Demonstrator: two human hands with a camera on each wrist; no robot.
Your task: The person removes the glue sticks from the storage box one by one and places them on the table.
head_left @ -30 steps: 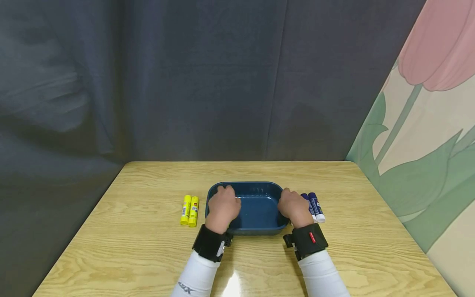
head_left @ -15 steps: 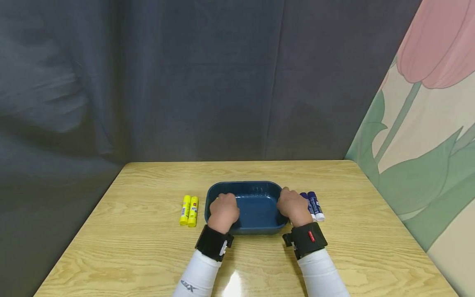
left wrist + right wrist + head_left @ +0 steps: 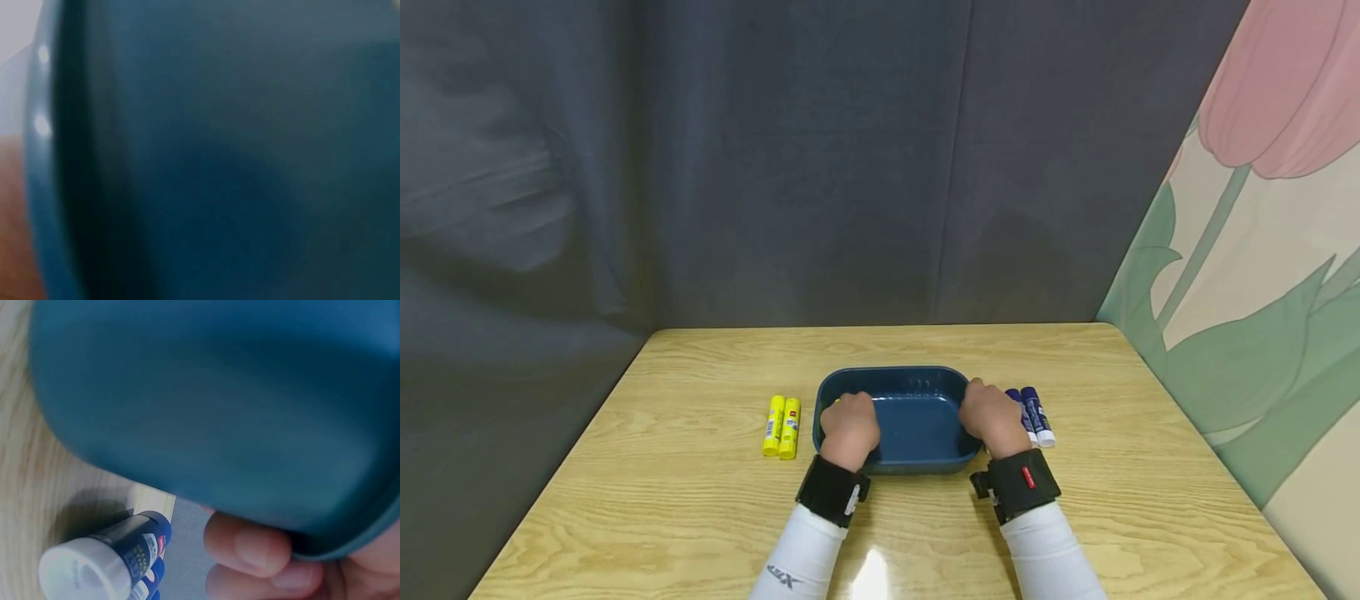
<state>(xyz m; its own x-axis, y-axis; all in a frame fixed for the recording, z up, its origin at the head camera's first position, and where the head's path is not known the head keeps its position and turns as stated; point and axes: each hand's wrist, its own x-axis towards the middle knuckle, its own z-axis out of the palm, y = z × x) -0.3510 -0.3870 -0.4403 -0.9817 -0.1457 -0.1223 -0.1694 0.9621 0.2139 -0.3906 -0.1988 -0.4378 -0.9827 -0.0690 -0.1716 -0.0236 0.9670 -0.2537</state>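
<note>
A dark blue rectangular tray stands on the table. My right hand grips its right rim; in the right wrist view, curled fingers show under that rim. My left hand is over the tray's left part, fingers curled down. A bit of yellow, seemingly a yellow glue stick, peeks out beside its fingers; most of it is hidden. In the left wrist view the blurred tray wall fills nearly everything.
Two yellow glue sticks lie side by side left of the tray. Dark blue glue sticks with white ends lie to its right, partly behind the right hand. A grey curtain hangs behind the wooden table.
My left hand has drawn back toward the tray's near side, then stayed almost still; the yellow bit beside its fingers has come into view. The right hand stays on the rim.
</note>
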